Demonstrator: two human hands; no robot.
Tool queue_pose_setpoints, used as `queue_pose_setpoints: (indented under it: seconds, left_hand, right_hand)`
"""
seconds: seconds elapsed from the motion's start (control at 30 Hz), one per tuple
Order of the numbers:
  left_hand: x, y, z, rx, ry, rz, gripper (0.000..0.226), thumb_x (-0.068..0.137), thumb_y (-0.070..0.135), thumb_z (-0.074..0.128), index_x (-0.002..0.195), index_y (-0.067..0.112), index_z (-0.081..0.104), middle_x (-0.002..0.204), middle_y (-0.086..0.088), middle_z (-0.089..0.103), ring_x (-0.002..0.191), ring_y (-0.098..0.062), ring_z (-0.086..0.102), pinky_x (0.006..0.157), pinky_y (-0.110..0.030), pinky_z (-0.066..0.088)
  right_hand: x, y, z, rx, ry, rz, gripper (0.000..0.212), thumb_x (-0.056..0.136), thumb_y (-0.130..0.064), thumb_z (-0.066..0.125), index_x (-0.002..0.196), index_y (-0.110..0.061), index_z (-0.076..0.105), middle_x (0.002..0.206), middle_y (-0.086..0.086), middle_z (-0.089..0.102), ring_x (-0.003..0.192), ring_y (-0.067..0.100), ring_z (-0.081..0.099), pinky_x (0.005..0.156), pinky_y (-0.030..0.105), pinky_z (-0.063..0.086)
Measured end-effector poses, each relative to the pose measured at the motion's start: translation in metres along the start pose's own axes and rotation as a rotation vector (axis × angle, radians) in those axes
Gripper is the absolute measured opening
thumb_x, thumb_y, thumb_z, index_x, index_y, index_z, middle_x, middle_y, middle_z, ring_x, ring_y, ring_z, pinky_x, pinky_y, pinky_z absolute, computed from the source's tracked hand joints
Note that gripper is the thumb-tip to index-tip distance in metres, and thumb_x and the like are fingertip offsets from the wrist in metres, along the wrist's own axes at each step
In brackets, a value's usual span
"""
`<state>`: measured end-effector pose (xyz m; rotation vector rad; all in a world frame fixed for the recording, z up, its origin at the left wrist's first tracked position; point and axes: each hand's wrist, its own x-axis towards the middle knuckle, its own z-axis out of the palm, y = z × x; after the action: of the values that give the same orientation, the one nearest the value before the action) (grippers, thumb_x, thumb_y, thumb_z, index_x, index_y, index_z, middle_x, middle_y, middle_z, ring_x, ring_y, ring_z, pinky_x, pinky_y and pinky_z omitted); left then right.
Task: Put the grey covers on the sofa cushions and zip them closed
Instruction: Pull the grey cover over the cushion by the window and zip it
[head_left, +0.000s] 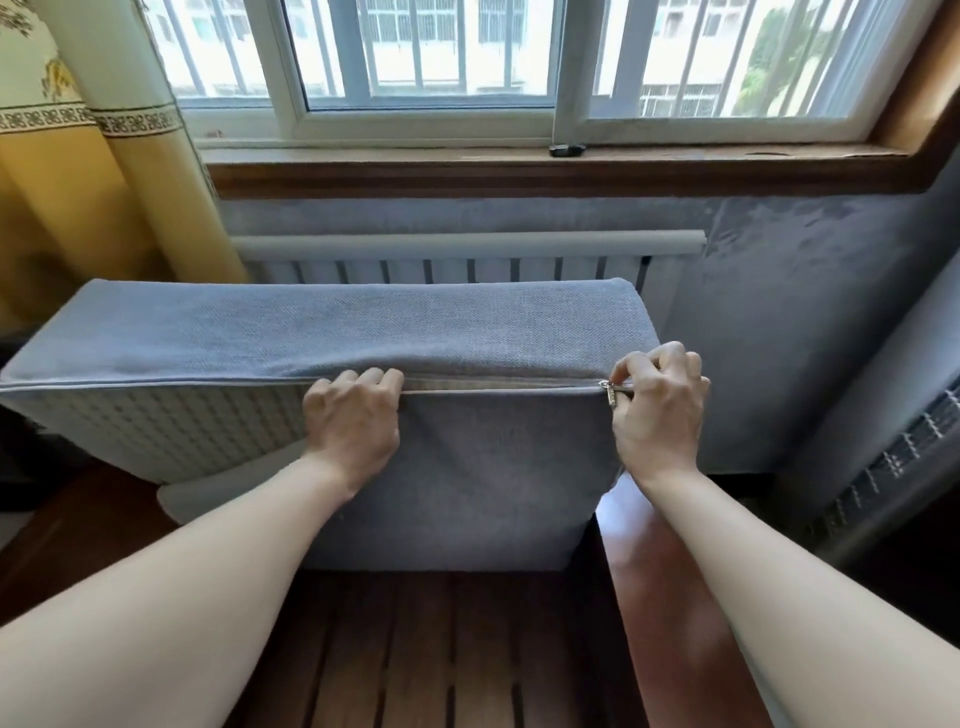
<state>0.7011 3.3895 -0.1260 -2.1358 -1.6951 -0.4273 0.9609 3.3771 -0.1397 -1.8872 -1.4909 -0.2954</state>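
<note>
A sofa cushion in a grey cover (291, 332) stands on edge on a wooden slatted sofa seat (441, 649), its zipper side up. The zipper runs along the near top edge. It looks closed to the left of my left hand and gapes between my hands, where pale inner fabric (498, 383) shows. My left hand (356, 415) grips the cover's edge at the zipper line, fingers curled over it. My right hand (657, 410) pinches the metal zipper pull (609, 391) near the cushion's right corner.
A white radiator (457, 260) and a wooden window sill (519, 166) lie behind the cushion. Yellow curtains (78, 171) hang at the left. A grey upholstered part (810, 322) rises at the right, with a wooden armrest (654, 597) below my right arm.
</note>
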Motion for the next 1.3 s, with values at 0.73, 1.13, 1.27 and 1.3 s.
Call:
queue_pose_setpoints:
  seconds: [0.73,1.13,1.27,1.3]
  left_hand:
    - [0.012,-0.112,-0.002,-0.050,0.053,0.404,0.014,0.066,-0.007,0.070,0.066,0.005,0.064,0.078,-0.010,0.063,0.068,-0.031,0.059,0.047,-0.029,0.038]
    - [0.010,-0.123,0.005,-0.035,0.019,0.320,0.011,0.080,0.002,0.056,0.080,0.006,0.066,0.092,-0.009,0.061,0.090,-0.029,0.056,0.062,-0.033,0.037]
    - [0.007,-0.133,0.007,0.024,-0.022,0.279,0.017,0.085,0.011,0.049,0.091,0.010,0.064,0.102,-0.006,0.056,0.100,-0.026,0.050,0.065,-0.032,0.029]
    - [0.004,-0.139,0.007,0.045,-0.042,0.271,0.020,0.086,0.011,0.046,0.094,0.011,0.064,0.105,-0.006,0.054,0.102,-0.026,0.049,0.067,-0.032,0.029]
  right_hand:
    - [-0.016,-0.067,-0.002,0.239,0.162,0.798,0.018,0.080,-0.001,0.052,0.083,-0.006,0.069,0.088,0.022,0.069,0.090,0.038,0.065,0.087,0.039,0.052]
    - [-0.050,-0.238,0.051,0.197,-0.226,0.250,0.013,0.089,-0.018,0.056,0.093,-0.012,0.066,0.099,0.014,0.069,0.099,0.033,0.061,0.079,0.033,0.045]
    - [-0.054,-0.258,0.064,0.253,-0.285,0.181,0.012,0.089,-0.019,0.056,0.093,-0.011,0.065,0.097,0.013,0.069,0.098,0.033,0.061,0.080,0.033,0.044]
    - [-0.055,-0.255,0.064,0.273,-0.277,0.199,0.011,0.089,-0.019,0.057,0.093,-0.011,0.064,0.096,0.013,0.068,0.097,0.033,0.061,0.079,0.033,0.044]
